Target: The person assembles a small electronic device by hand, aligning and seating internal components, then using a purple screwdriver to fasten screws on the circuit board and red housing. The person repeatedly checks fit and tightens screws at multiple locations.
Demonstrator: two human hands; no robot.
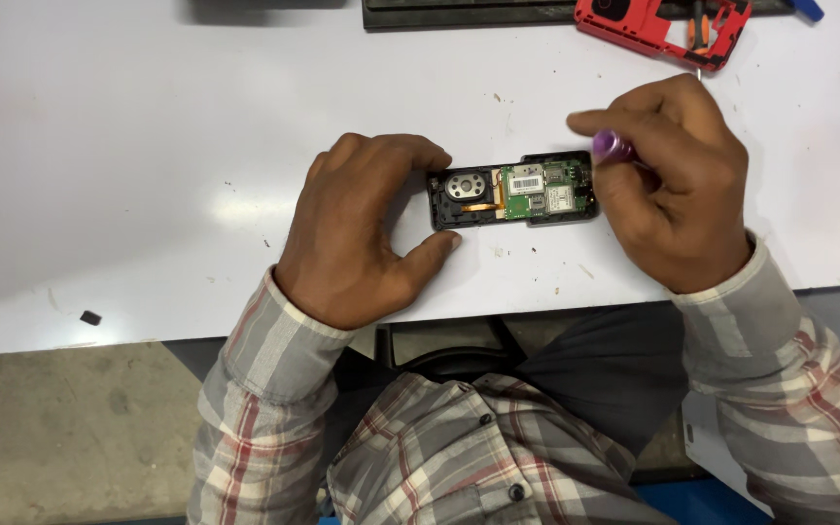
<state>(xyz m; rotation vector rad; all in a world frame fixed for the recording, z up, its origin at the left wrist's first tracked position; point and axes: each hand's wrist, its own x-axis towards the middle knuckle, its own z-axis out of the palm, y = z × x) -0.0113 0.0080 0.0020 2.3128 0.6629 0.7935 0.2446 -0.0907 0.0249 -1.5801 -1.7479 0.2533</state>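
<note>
The right hand (678,190) has its grip closed around a purple-handled tool (614,147): thumb and fingers curl over the handle, whose rounded purple end pokes out toward the left. The tool's tip is hidden under the hand, so whether it touches anything cannot be told. The hand sits at the right end of an opened phone (514,192), covering that end's edge.

The left hand (362,228) braces the other end of the phone. Its grip is partly closed on the phone: the fingers (410,151) bend over the far left corner and the thumb (433,251) lies along the near side, touching the black frame.

The phone lies flat on the white counter (148,175), close to the near edge, lengthwise from left to right. Its cover is off, showing a round grey speaker (467,186) at the left, an orange flat cable just beside it and a green circuit board (542,190) to the right.

Farther back on the counter, well apart from the hands, lies a red phone shell (658,24) with a small screwdriver (698,29) resting across it. A dark tray (469,12) runs along the far edge. A tiny black scrap (90,317) lies near the counter's front left. Both sleeves are plaid.
</note>
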